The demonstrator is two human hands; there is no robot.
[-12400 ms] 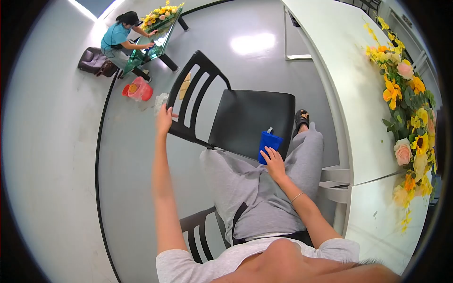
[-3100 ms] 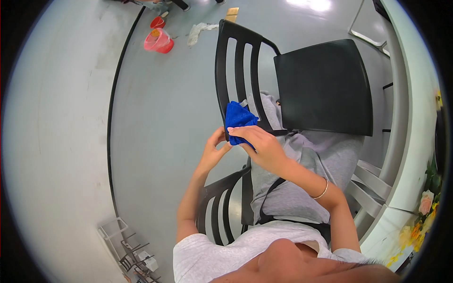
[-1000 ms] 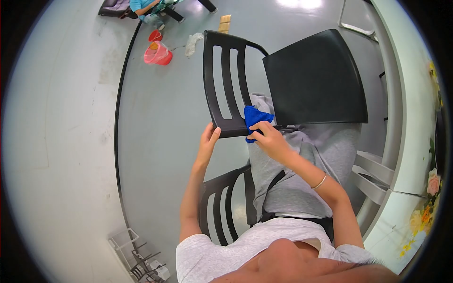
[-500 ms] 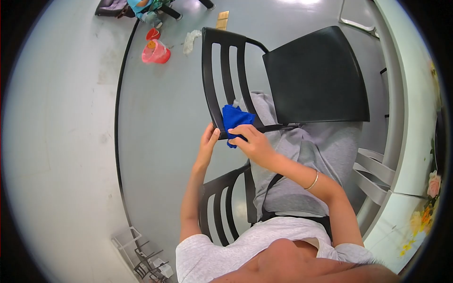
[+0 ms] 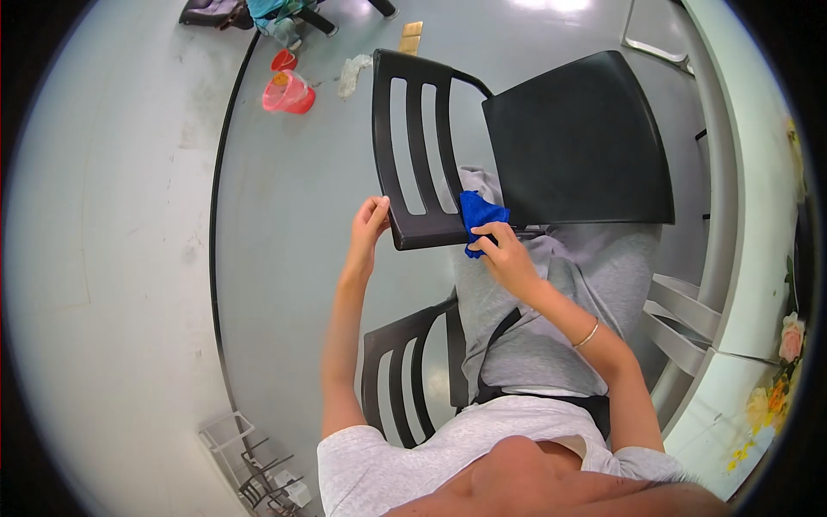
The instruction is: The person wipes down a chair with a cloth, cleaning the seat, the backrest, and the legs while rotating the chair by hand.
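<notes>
A black chair (image 5: 579, 142) with a slatted backrest stands in front of my legs, its seat toward the right. My left hand (image 5: 370, 220) has its fingers closed on the outer edge of the backrest, near the lower corner. Pinched in my right hand (image 5: 502, 251) is a blue cloth (image 5: 480, 215), pressed round the lower side rail of the backrest close to the seat. Part of the cloth is hidden by my fingers.
Under me is a second black chair (image 5: 398, 353). Pink bucket (image 5: 290, 93), red bucket (image 5: 283, 60) and white cloth (image 5: 352, 75) lie beyond on the floor. A co-worker (image 5: 274, 17) is at the top. White table (image 5: 732, 396) with flowers (image 5: 791, 338) stands right.
My right hand has moved the blue cloth right along the rail, toward the seat, since half a second ago. My left hand has shifted up along the backrest's outer edge.
</notes>
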